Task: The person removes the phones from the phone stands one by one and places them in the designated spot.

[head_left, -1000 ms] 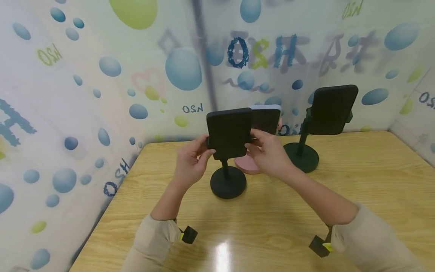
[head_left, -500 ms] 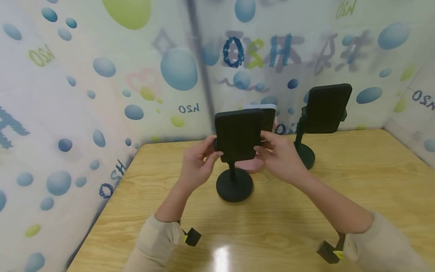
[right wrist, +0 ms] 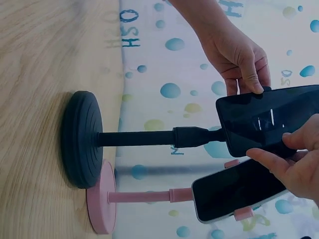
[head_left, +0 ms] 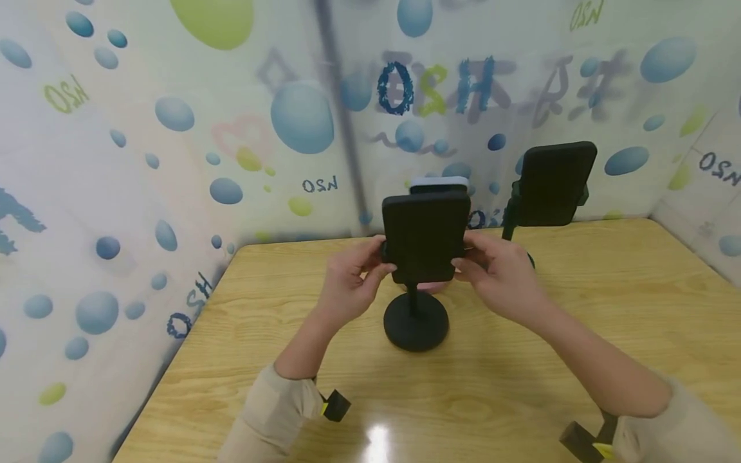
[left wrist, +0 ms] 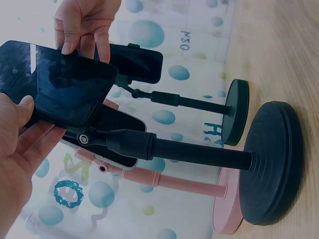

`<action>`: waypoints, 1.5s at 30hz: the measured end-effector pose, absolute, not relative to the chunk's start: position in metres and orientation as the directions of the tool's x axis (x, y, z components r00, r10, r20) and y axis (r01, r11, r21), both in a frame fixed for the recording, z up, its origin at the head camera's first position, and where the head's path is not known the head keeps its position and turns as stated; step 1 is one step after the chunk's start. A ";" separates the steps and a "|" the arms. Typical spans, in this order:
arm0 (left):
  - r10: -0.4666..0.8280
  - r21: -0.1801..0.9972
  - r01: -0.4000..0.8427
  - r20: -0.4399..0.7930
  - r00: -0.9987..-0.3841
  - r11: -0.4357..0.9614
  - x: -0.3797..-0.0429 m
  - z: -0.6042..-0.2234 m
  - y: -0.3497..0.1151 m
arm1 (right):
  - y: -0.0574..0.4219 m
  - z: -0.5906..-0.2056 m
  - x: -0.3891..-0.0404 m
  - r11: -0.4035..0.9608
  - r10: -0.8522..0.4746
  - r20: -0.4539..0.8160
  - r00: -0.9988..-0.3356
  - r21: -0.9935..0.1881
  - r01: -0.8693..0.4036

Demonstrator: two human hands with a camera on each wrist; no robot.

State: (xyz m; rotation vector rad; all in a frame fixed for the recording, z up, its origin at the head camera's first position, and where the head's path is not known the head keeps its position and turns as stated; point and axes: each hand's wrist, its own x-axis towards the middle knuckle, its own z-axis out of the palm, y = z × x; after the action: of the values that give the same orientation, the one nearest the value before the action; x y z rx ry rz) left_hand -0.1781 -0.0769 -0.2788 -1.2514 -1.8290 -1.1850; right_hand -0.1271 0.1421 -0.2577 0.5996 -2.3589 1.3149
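Note:
A black phone [head_left: 427, 236] sits upright in a black phone stand [head_left: 415, 323] with a round base. My left hand [head_left: 348, 278] pinches the phone's left side, thumb on its front edge and fingers behind. On the opposite side my right hand [head_left: 508, 278] grips in the same way, thumb at the front. In the left wrist view the phone's dark screen [left wrist: 55, 82] shows, with the stand's pole [left wrist: 199, 152] running from the joint to the base. The right wrist view shows both hands at the phone's long edges, where the holder is mostly covered.
Right behind stands a pink phone stand [right wrist: 102, 199] holding a white-edged phone [right wrist: 237, 189], largely hidden in the head view. A dark green stand [left wrist: 236, 112] with another phone [head_left: 554, 183] is farther right. The wooden table [head_left: 278, 308] meets a patterned wall [head_left: 260, 96].
Both hands have moved the black stand with its phone to the right and a little nearer me. It now covers more of the pink stand. The grip looks the same.

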 end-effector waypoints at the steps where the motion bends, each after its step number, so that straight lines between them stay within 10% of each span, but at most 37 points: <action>1: 0.382 0.330 0.933 0.851 -0.361 0.145 -0.178 -0.279 -0.075 | 0.143 -0.258 -0.126 0.471 -0.181 0.517 -0.837 -0.701 -0.535; 45: 0.447 0.315 0.948 0.843 -0.300 0.042 -0.173 -0.286 -0.045 | 0.177 -0.267 -0.109 0.508 -0.177 0.582 -0.794 -0.637 -0.580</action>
State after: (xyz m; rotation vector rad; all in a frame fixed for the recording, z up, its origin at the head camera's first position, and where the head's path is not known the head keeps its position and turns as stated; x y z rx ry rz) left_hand -0.1730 -0.0453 -0.2862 -1.4051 -1.7910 -1.2170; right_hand -0.1088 0.1769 -0.2673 0.6221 -2.3079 1.2155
